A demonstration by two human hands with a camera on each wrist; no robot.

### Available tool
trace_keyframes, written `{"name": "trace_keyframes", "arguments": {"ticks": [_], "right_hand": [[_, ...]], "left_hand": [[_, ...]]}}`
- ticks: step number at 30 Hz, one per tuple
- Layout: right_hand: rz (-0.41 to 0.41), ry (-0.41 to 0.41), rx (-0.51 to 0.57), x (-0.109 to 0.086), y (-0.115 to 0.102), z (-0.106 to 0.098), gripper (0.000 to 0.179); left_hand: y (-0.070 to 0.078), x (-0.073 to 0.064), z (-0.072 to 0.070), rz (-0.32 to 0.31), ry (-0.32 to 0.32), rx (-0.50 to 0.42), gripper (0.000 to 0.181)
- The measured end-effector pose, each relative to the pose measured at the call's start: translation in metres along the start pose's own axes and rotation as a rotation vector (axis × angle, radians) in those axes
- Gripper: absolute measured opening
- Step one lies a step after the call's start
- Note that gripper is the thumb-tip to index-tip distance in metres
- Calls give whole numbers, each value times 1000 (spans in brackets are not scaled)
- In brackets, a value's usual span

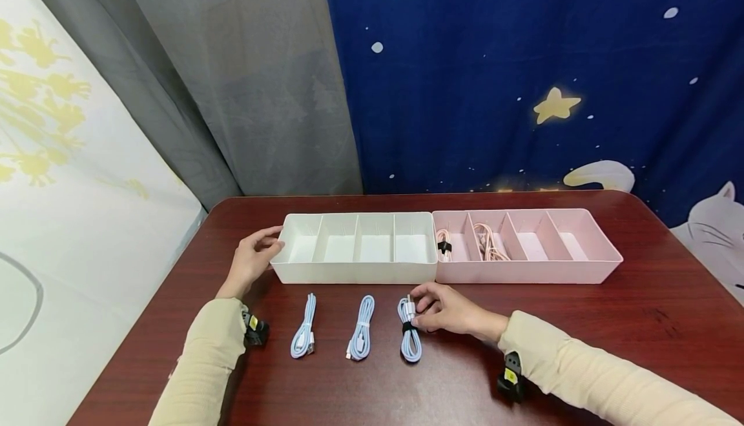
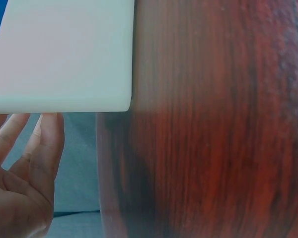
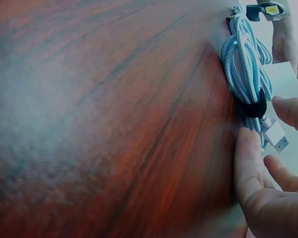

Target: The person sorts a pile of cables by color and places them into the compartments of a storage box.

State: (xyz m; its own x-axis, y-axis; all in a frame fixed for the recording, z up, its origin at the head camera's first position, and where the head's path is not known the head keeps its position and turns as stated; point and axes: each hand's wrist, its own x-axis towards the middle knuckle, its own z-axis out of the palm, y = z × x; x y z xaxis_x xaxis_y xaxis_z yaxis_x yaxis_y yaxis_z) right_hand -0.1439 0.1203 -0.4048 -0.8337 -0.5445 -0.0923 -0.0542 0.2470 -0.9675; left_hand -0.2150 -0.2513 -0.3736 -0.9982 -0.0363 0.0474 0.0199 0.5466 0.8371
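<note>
My left hand (image 1: 251, 258) rests its fingertips against the left end of the white divided box (image 1: 354, 272); in the left wrist view the fingers (image 2: 50, 141) reach up to the end wall. At the box's front right corner, my right hand (image 1: 450, 310) has thumb and fingers spread around the plug end of a coiled light blue USB cable (image 1: 411, 347) with a black strap. In the right wrist view a thumb or fingertip (image 3: 247, 144) is close beside that cable; whether it touches is unclear. Two more coiled blue cables (image 1: 303, 335) (image 1: 361, 332) lie to its left.
A pink divided box (image 1: 523, 272) stands end to end with the white one. Pink cables (image 1: 488, 245) lie in its two left compartments, one bound with a black strap. The dark red table (image 1: 372, 400) ends behind the boxes at curtains.
</note>
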Motion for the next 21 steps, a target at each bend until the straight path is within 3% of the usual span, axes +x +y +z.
{"name": "trace_keyframes", "arguments": {"ticks": [21], "right_hand": [[14,-51,-99,11,2,-2,50]], "left_hand": [[-5,3,1,0,-5,5,41]]}}
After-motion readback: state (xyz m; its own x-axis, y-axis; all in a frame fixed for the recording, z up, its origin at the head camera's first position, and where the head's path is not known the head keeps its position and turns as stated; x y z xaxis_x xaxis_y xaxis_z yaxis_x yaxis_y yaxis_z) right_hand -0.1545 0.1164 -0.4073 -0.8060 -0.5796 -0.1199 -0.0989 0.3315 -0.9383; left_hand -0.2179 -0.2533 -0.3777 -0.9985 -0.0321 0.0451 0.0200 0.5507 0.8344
